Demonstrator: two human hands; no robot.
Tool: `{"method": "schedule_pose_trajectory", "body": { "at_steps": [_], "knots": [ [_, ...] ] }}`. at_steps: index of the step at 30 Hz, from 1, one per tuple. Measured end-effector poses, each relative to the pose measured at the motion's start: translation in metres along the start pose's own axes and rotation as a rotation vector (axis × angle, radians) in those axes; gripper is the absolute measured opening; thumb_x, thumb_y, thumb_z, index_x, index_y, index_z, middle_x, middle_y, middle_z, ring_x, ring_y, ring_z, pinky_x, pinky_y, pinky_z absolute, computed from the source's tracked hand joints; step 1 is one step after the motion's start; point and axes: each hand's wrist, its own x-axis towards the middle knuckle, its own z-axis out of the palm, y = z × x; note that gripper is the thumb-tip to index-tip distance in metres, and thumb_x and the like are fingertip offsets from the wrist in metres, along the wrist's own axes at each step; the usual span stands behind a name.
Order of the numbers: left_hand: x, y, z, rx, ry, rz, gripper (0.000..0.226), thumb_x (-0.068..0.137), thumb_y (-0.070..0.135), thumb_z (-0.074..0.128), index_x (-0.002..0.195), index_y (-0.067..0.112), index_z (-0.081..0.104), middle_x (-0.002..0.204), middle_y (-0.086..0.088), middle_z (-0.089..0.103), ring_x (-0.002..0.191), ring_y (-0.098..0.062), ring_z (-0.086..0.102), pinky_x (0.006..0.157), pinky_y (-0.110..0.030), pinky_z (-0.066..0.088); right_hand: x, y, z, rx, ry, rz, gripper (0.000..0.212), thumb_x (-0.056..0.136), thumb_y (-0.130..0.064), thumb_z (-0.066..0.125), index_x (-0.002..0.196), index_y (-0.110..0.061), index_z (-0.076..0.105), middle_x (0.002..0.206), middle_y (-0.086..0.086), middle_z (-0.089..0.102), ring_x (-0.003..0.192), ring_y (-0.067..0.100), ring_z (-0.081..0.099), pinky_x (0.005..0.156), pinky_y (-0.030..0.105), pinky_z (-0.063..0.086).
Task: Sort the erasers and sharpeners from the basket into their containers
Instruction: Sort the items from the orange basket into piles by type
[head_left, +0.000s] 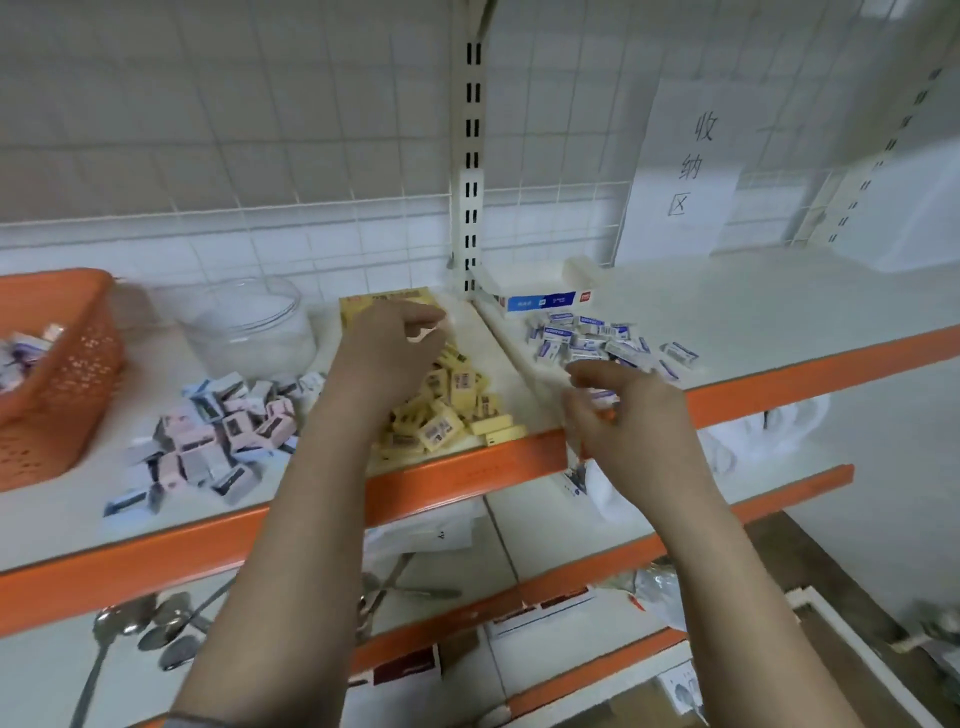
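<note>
Loosely curled, the left hand (395, 338) hovers over blocky yellow erasers (452, 410); the right hand (623, 410) pinches a small wrapped eraser (602, 397).

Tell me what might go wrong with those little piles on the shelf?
The yellow erasers lie right at the orange shelf edge, under the left hand, so a nudge could knock some off. The pink and blue sharpeners are spread loosely and could mix with the neighbouring yellow pile.

Stockroom or shop, orange-edged shelving (467, 475); slotted upright (471, 156), wire grid backing (260, 104), paper sign (685, 166)
</note>
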Motion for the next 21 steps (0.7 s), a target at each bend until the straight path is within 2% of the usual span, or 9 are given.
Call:
{"method": "schedule_pose_trajectory", "body": {
  "at_steps": [2, 4, 7, 10, 12, 16, 18, 21],
  "knots": [
    [-0.018, -0.017, -0.034, 0.101, 0.063, -0.040, 0.027, 0.091, 0.024, 0.057, 0.117, 0.021, 0.065, 0.115, 0.005, 0.063, 0.095, -0.004, 0.054, 0.080, -0.015, 0.038, -0.004, -0.021, 0.012, 0.012, -0.044, -0.055, 0.030, 0.089, -0.024, 0.059, 0.119, -0.020, 0.065, 0.110, -0.007, 0.069, 0.099, 0.009, 0.060, 0.074, 0.011, 0.035],
    [-0.036, -0.036, -0.072, 0.184, 0.133, -0.087, 0.027, 0.090, 0.024, 0.057, 0.117, 0.022, 0.065, 0.116, 0.001, 0.065, 0.099, -0.006, 0.057, 0.080, -0.015, 0.035, -0.007, -0.045, 0.028, 0.029, -0.089, -0.109, 0.030, 0.088, -0.025, 0.062, 0.118, -0.020, 0.065, 0.108, -0.007, 0.069, 0.096, 0.009, 0.061, 0.072, 0.007, 0.036],
    [-0.063, -0.067, -0.133, 0.237, 0.230, -0.137, 0.026, 0.090, 0.021, 0.058, 0.115, 0.018, 0.066, 0.115, -0.001, 0.066, 0.091, -0.005, 0.053, 0.077, -0.014, 0.032, -0.013, -0.084, 0.056, 0.019, -0.182, -0.162, 0.032, 0.087, -0.025, 0.064, 0.119, -0.021, 0.065, 0.110, -0.009, 0.067, 0.099, 0.006, 0.058, 0.070, -0.002, 0.032],
    [-0.082, -0.104, -0.191, 0.279, 0.307, -0.186, 0.025, 0.089, 0.020, 0.059, 0.113, 0.017, 0.068, 0.112, -0.002, 0.068, 0.086, -0.006, 0.053, 0.078, -0.019, 0.034, -0.018, -0.128, 0.094, 0.030, -0.217, -0.211, 0.033, 0.085, -0.028, 0.066, 0.119, -0.024, 0.064, 0.108, -0.011, 0.065, 0.103, 0.004, 0.057, 0.078, 0.007, 0.034],
    [-0.088, -0.132, -0.227, 0.291, 0.345, -0.192, 0.024, 0.089, 0.018, 0.060, 0.111, 0.016, 0.069, 0.109, -0.004, 0.069, 0.086, -0.008, 0.053, 0.076, -0.020, 0.034, -0.021, -0.162, 0.123, 0.048, -0.217, -0.260, 0.034, 0.086, -0.029, 0.066, 0.119, -0.024, 0.064, 0.111, -0.012, 0.065, 0.102, 0.003, 0.057, 0.077, 0.006, 0.032],
    [-0.083, -0.188, -0.286, 0.401, 0.341, -0.158, 0.023, 0.089, 0.017, 0.059, 0.110, 0.017, 0.069, 0.110, -0.004, 0.069, 0.098, -0.017, 0.061, 0.069, -0.015, 0.030, -0.025, -0.236, 0.187, 0.079, -0.222, -0.283, 0.033, 0.088, -0.030, 0.063, 0.121, -0.028, 0.062, 0.113, -0.018, 0.062, 0.093, -0.001, 0.054, 0.076, 0.006, 0.036],
    [-0.079, -0.210, -0.309, 0.414, 0.297, -0.135, 0.024, 0.089, 0.018, 0.059, 0.110, 0.020, 0.069, 0.111, -0.001, 0.069, 0.101, -0.016, 0.061, 0.074, -0.016, 0.033, -0.025, -0.270, 0.215, 0.099, -0.222, -0.297, 0.031, 0.087, -0.026, 0.063, 0.118, -0.026, 0.064, 0.112, -0.014, 0.065, 0.099, 0.003, 0.058, 0.084, 0.012, 0.039],
    [-0.079, -0.232, -0.336, 0.415, 0.253, -0.157, 0.026, 0.090, 0.021, 0.056, 0.113, 0.024, 0.067, 0.114, 0.001, 0.067, 0.104, -0.014, 0.059, 0.077, -0.020, 0.035, -0.020, -0.313, 0.245, 0.024, -0.268, -0.305, 0.033, 0.086, -0.024, 0.062, 0.119, -0.023, 0.064, 0.115, -0.006, 0.066, 0.107, 0.012, 0.059, 0.086, 0.018, 0.039]
  ]
}}
